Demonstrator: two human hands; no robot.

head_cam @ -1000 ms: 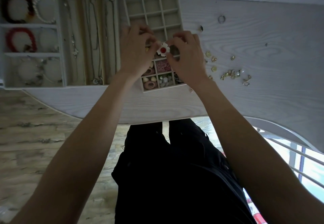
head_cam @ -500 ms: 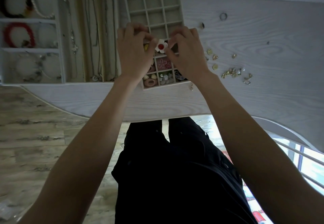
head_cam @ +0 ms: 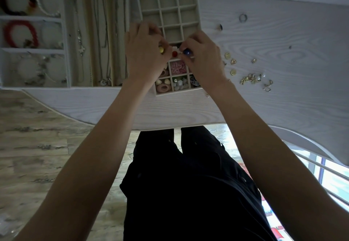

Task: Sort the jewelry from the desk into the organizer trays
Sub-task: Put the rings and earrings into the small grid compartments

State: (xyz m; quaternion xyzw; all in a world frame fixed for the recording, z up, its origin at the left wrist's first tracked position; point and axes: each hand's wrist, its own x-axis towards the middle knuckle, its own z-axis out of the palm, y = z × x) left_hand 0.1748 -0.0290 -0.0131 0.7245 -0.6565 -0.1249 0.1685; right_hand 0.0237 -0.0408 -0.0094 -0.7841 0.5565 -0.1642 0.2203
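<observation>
Meanwhile, both hands hovered together over the middle of the small grid tray (head_cam: 196,14), the beige one with many square pockets, which sat on the pale wood-grain desk (head_cam: 273,93). The left hand (head_cam: 145,52) and the right hand (head_cam: 204,55) had their fingers curled inward, pinching between them a small flower-shaped piece with a red centre (head_cam: 175,53); only the red dot and a sliver of white showed between the fingertips, directly above the tray's middle rows. A yellow bead (head_cam: 161,50) peeked out at the left hand's fingertips and a dark blue bead (head_cam: 187,52) at the right hand's, though whether these were held or lay in pockets underneath could not be told. At six o'clock from the hands, a pocket held a pink flower piece (head_cam: 177,67), and the nearest row held shells and a pink ring (head_cam: 163,87) and small pale stones (head_cam: 180,84). The pockets toward twelve o'clock showed only their lining. At nine o'clock from the hands lay a long tray of chains (head_cam: 100,33), and beyond it a tray with bracelets (head_cam: 20,33), red, dark and pearl. At three o'clock, loose on the desk, were gold earrings (head_cam: 251,79), a few gold discs (head_cam: 233,61) and, toward one o'clock, a silver ring (head_cam: 243,18).
</observation>
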